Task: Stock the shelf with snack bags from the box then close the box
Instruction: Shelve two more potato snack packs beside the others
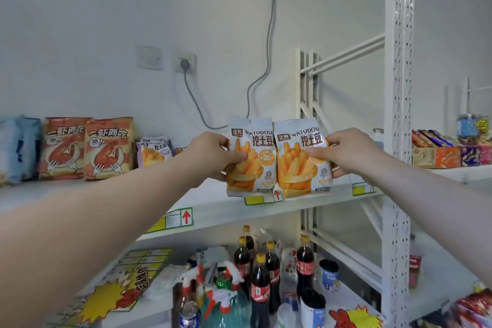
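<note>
My left fingers [237, 158] are curled onto the left edge of one fries bag [251, 165], thumb on the printed front, the others hidden behind it. My right fingers [315, 153] grip a second fries bag [302, 168] by its right edge the same way, thumb in front, fingertips showing under the bag's far side. Both bags stand upright, side by side, their inner edges touching. They are over the front edge of the upper shelf [221, 210]; I cannot tell whether their bottoms rest on the board.

The left hand [213, 153] and right hand [348, 150] reach in from bare forearms, one on each side.

Farther left on the same shelf a small fries bag [153, 152] stands against the wall. Next to it stand two orange shrimp snack bags [109, 148], then a blue bag [18, 149] at the left edge. Green and yellow price labels [175, 220] with red arrows sit on the shelf lip.

On the shelf below, cola bottles [259, 290] with yellow caps stand in a group, with spray bottles [223, 298] just left of them. A white perforated post [398, 114] rises to the right of my hands. On the far wall a grey cable [263, 66] hangs near a socket [185, 62].
</note>
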